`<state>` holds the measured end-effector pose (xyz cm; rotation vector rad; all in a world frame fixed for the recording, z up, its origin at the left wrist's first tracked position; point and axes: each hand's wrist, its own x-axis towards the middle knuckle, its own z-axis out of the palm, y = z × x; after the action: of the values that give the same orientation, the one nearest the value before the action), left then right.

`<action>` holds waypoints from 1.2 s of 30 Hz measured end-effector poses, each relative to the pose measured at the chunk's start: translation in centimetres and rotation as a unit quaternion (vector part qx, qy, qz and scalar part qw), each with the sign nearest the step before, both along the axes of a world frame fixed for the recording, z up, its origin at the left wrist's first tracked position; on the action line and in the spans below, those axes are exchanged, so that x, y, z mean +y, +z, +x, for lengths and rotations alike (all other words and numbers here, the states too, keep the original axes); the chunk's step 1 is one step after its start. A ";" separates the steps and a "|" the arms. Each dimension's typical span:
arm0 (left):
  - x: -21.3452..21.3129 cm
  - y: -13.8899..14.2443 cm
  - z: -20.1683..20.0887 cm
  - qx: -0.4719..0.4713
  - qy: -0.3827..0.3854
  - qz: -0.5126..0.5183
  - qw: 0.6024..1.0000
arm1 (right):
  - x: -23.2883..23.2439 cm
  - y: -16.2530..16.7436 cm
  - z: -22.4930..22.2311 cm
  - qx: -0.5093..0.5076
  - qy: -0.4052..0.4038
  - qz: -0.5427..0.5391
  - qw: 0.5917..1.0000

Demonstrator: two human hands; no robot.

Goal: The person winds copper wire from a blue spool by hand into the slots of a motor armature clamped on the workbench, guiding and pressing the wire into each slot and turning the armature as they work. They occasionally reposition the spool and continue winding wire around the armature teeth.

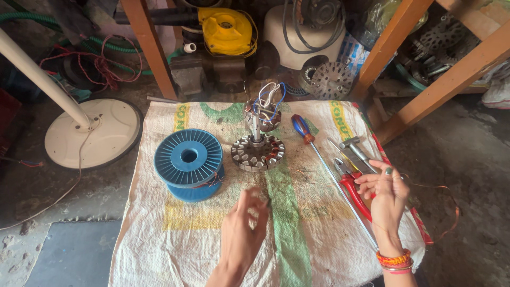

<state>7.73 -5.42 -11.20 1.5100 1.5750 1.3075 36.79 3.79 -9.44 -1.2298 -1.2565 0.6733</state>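
Note:
My right hand [385,199] hovers over the right edge of a woven sack [175,234], fingertips pinched on a thin copper wire [452,210] that loops out over the floor to the right. My left hand [244,228] is raised over the sack's middle with its fingers curled and motion-blurred, and I cannot tell whether wire runs through them. A blue spool [188,157] wound with copper wire lies flat at the left. Beside it stands a round slotted motor stator [257,152] on a shaft with loose blue and white leads.
A screwdriver [302,129] with a blue and red handle, red-handled pliers [353,188] and a small hammer [353,146] lie under and beside my right hand. Wooden legs [151,48] and braces [446,85] frame the back. A white fan base [101,133] sits left, motor parts behind.

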 end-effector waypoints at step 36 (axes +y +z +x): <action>8.2 -1.2 -0.8 -0.112 -0.126 -0.098 0.981 | -7.4 2.8 -11.0 -0.231 0.376 0.080 0.894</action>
<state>6.98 2.81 -12.40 1.3390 1.2826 1.1011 25.78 -3.62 -6.63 -0.7545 -2.1912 0.8198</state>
